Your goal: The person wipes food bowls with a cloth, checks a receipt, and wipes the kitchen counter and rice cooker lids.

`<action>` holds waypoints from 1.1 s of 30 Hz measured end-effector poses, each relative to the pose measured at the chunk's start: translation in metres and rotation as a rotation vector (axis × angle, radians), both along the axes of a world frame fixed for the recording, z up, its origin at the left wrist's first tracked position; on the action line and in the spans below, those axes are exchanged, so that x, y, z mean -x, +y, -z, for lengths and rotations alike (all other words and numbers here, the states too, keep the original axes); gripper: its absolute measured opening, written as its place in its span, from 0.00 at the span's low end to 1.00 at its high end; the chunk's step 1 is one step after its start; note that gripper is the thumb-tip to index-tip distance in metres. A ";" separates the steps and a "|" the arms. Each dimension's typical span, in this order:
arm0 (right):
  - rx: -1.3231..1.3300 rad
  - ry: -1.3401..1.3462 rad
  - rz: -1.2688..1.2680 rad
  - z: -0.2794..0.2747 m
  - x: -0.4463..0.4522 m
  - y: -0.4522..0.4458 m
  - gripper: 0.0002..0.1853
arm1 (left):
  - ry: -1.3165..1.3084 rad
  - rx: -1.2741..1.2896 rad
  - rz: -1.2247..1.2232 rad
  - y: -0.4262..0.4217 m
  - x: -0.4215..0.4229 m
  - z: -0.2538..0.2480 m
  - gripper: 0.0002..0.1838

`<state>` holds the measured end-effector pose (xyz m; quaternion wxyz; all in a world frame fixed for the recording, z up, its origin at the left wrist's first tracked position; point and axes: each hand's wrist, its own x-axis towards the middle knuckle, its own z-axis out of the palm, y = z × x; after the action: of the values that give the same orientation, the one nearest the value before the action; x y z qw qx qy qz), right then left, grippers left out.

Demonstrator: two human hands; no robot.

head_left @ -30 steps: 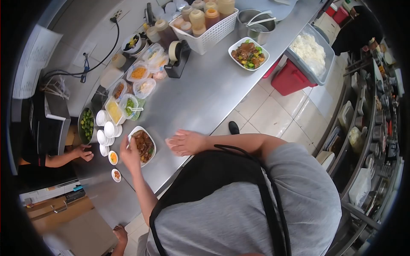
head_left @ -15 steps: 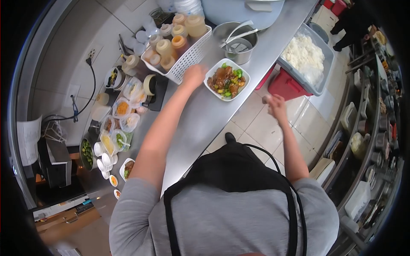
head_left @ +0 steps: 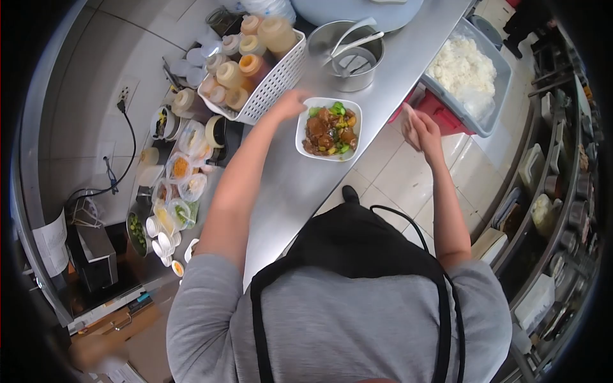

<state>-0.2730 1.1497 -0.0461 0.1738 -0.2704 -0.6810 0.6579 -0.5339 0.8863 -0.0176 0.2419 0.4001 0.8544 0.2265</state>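
A white squarish bowl (head_left: pixel 300 143) of glossy brown meat pieces and green vegetables sits on the steel counter. My left hand (head_left: pixel 291 106) is at the bowl's upper left corner, beside the white basket. Its fingertips are smeared by motion, so their grip on the rim is unclear. Off the counter's right edge, my right hand (head_left: pixel 428 135) is closed around a thin pale cloth-like piece (head_left: pixel 408 119) that sticks up past the fingers. Exactly what that piece is cannot be made out.
Squeeze bottles (head_left: pixel 233 73) fill the white perforated basket (head_left: pixel 271 86). A steel pot (head_left: pixel 371 80) holds utensils. Right of the counter stands a grey tub (head_left: pixel 504 83) of white rice. Small containers (head_left: pixel 182 167) line the left side. Shelves (head_left: pixel 511 255) run along the right.
The view has shifted a little. The bowl is turned, with my left hand now at its upper left corner. My right hand has risen, and more of the pale piece shows.
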 end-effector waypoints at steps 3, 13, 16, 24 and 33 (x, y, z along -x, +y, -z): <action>0.007 0.073 -0.127 -0.022 0.043 -0.032 0.14 | -0.151 -0.087 -0.214 -0.061 -0.029 0.006 0.23; -0.426 0.161 -0.685 -0.044 0.136 -0.161 0.10 | -0.469 -0.272 -1.021 -0.268 -0.168 -0.002 0.30; -0.237 -0.056 -0.936 -0.059 0.139 -0.235 0.09 | -0.552 -0.314 -1.113 -0.281 -0.195 -0.015 0.31; -0.715 0.010 -1.096 -0.009 0.148 -0.308 0.17 | -0.552 -0.422 -1.116 -0.288 -0.206 -0.004 0.31; -0.191 -0.266 -1.156 -0.009 0.131 -0.248 0.09 | -0.731 -0.578 -1.090 -0.299 -0.210 0.005 0.33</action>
<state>-0.4036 0.9016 -0.0376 -0.2752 0.0806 -0.7896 0.5424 -0.3241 0.5874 -0.0222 0.2495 -0.1370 0.7029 0.6519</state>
